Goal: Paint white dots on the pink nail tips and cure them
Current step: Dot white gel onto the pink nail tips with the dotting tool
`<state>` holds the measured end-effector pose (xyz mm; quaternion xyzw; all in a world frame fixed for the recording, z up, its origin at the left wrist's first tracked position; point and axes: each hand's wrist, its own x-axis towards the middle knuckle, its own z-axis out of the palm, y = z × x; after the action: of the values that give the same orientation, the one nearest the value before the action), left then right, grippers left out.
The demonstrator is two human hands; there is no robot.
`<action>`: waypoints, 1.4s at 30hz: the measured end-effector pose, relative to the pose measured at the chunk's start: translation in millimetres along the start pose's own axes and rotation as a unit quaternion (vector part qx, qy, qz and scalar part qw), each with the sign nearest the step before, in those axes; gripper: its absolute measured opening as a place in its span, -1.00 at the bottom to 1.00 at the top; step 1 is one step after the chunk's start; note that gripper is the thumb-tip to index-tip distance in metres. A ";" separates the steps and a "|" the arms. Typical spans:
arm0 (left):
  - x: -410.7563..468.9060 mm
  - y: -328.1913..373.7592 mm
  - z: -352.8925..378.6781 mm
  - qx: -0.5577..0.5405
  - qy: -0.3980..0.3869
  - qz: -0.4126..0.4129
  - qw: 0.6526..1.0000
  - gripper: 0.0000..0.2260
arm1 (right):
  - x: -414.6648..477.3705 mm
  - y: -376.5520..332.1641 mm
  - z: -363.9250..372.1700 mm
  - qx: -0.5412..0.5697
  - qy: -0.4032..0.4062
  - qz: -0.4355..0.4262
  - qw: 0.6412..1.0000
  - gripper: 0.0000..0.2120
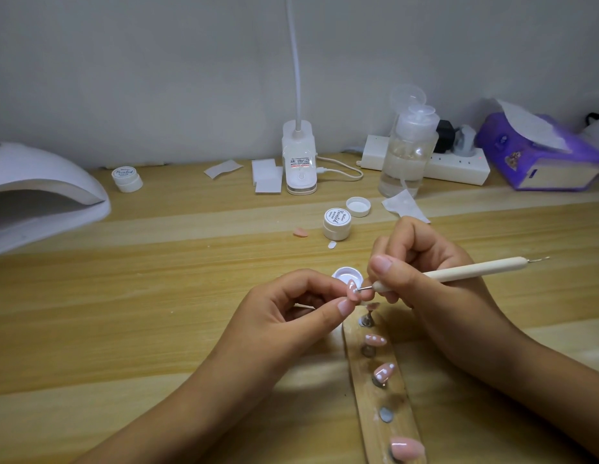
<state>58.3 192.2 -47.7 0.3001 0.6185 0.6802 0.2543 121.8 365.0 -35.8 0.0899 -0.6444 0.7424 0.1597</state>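
My left hand (291,313) pinches a pink nail tip (353,291) between thumb and fingers, above the table. My right hand (422,272) grips a cream dotting tool (475,271) like a pen. Its metal point touches the held tip. Just behind the tip sits an open pot of white gel (346,274). A wooden holder strip (368,390) runs toward me. On it stand two pink tips with white dots (375,339) (385,371) and a plain pink tip (407,447). The white curing lamp (40,195) stands at the far left.
A closed gel jar (337,224), a loose lid (358,206) and a stray pink tip (300,232) lie mid-table. At the back stand another jar (127,179), a desk lamp base (300,162), a pump bottle (408,152), a power strip (458,165) and a purple tissue pack (535,155).
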 end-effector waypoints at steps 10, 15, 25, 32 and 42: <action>0.2 1.3 1.2 -0.017 0.003 0.008 1.000 -0.91 | 0.0 0.5 -0.2 -0.007 -0.003 -0.002 1.000 -0.84; 0.4 -0.7 0.7 -0.012 0.007 0.002 1.000 -0.94 | 0.2 0.1 -0.4 0.000 -0.005 -0.002 1.000 -0.84; 0.6 -0.1 0.3 -0.005 0.003 0.005 1.000 -0.94 | 0.1 1.0 -0.9 -0.001 -0.005 0.001 1.000 -0.84; 0.5 0.1 0.6 -0.010 0.000 0.006 1.000 -0.94 | 0.3 3.6 -2.4 -0.009 -0.005 0.003 1.000 -0.83; -0.5 1.0 -1.3 0.005 0.024 -0.017 1.000 -0.88 | 9.8 2.3 -16.0 -0.046 0.089 -0.017 0.995 -0.87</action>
<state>57.7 190.9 -46.9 0.2748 0.6325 0.6798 0.2496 113.1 381.6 -37.0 0.0269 -0.6595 0.7141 0.2332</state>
